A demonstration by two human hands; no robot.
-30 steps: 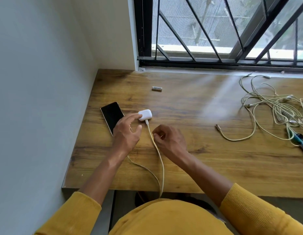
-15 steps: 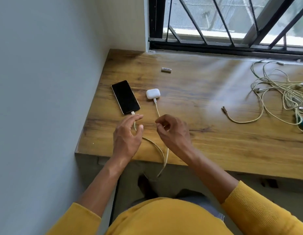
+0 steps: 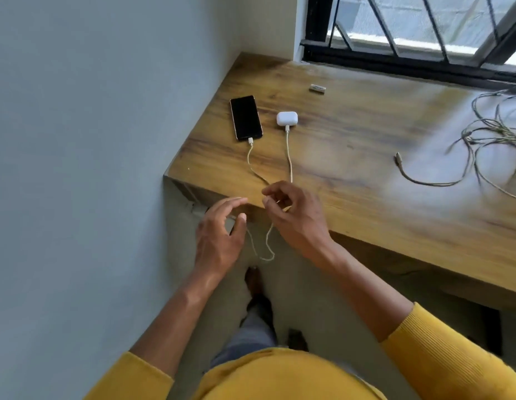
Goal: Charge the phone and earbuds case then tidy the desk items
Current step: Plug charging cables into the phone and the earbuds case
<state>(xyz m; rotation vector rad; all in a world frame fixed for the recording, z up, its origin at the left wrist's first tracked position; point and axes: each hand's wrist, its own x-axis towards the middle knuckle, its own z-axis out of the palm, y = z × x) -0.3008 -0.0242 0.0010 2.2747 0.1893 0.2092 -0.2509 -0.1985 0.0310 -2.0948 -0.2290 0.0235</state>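
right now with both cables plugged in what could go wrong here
The right hand pinches the earbuds cable; a tug could drag the earbuds case or unplug it. Both cables hang off the desk edge in a loop near the feet, and a snag might pull the phone off.

Wooden desk (image 3: 366,180): phone (image 3: 246,117) and case (image 3: 287,118) near left edge, both cabled; battery (image 3: 317,88) behind; cables (image 3: 487,145) tangled right.
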